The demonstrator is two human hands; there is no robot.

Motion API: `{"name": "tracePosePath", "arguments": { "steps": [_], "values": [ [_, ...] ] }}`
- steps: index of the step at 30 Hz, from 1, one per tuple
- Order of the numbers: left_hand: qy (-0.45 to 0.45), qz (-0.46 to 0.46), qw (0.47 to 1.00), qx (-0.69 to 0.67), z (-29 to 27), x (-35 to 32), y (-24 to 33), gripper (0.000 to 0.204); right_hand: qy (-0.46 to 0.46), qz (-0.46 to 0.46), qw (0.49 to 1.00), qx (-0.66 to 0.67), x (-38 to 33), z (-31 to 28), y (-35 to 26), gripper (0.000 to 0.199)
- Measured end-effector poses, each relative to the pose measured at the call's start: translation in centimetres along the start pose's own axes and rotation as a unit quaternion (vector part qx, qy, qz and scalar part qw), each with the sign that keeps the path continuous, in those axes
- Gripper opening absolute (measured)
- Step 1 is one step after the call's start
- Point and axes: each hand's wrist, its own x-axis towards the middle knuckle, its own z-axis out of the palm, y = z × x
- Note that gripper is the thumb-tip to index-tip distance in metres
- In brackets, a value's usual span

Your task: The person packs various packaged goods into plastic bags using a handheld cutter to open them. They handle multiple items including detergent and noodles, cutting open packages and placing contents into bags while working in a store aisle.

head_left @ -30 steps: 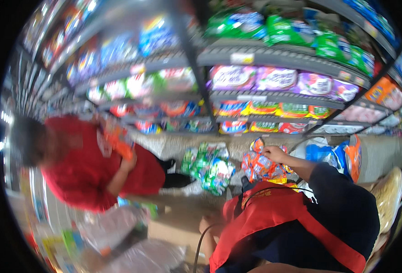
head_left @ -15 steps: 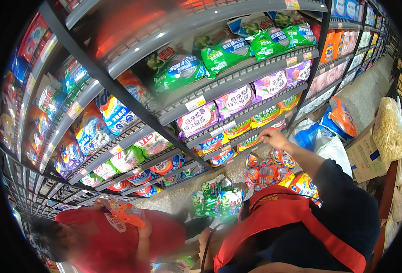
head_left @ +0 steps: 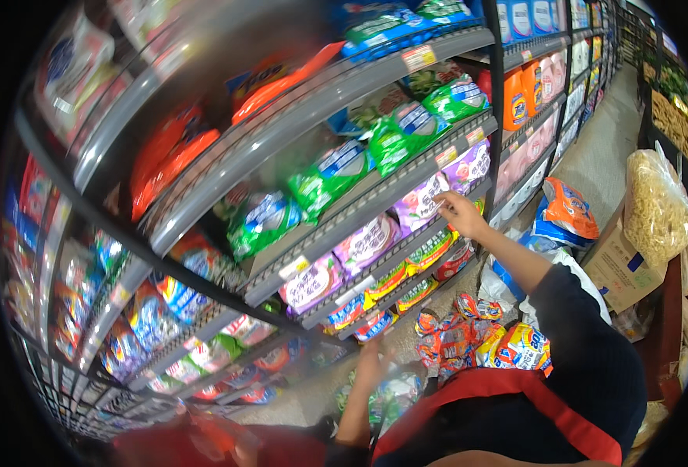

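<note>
My right hand (head_left: 461, 215) is raised in front of the shelf row of purple-and-white laundry bags (head_left: 421, 204). Its fingers are slightly bent and apart, with nothing seen in them; whether the tips touch a bag I cannot tell. Lower and to the left, my left hand (head_left: 370, 366) is smeared by motion, so its fingers are unclear. It is in front of the lowest shelf, above green bags (head_left: 394, 393) on the floor. Orange packs (head_left: 447, 342) and yellow-and-orange bags (head_left: 524, 348) lie on the floor between my arms.
Green bags (head_left: 332, 177) fill the shelf above the purple ones. Another person in red (head_left: 204, 436) is blurred at lower left. To my right stand a cardboard box (head_left: 623, 268), a clear bag of dry goods (head_left: 659, 204) and a blue-and-orange sack (head_left: 566, 210).
My view has shifted. My right hand has risen to the purple bags, and my left hand has come forward from beside my body toward the shelf.
</note>
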Motion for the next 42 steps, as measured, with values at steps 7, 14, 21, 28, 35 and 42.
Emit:
{"name": "tracePosePath", "arguments": {
  "steps": [7,14,21,28,35,42],
  "values": [
    [0.082,0.170,0.966,-0.175,-5.7,32.2,14.9,0.052,0.205,-0.145,0.956,-0.153,9.6,1.4,-1.8,0.049],
    [0.014,-0.116,0.947,-0.300,-5.3,55.3,15.9,0.073,0.118,-0.059,0.955,-0.265,12.1,3.1,-1.0,0.062],
    [0.014,-0.162,0.856,-0.492,-6.6,54.4,16.5,0.049,0.126,-0.052,0.977,-0.167,13.0,3.7,-0.7,0.070],
    [-0.072,-0.060,0.750,-0.655,-7.7,42.4,22.8,0.042,0.101,0.026,0.584,0.805,9.3,0.5,-2.0,0.069],
    [-0.199,-0.010,0.797,-0.570,-2.0,41.1,24.9,0.047,0.379,0.154,0.610,0.679,2.1,-3.2,-2.0,0.058],
    [0.000,0.092,0.917,-0.389,2.8,54.8,28.2,0.026,0.466,0.003,0.669,0.579,6.6,-7.8,2.4,0.048]
  ]
}}
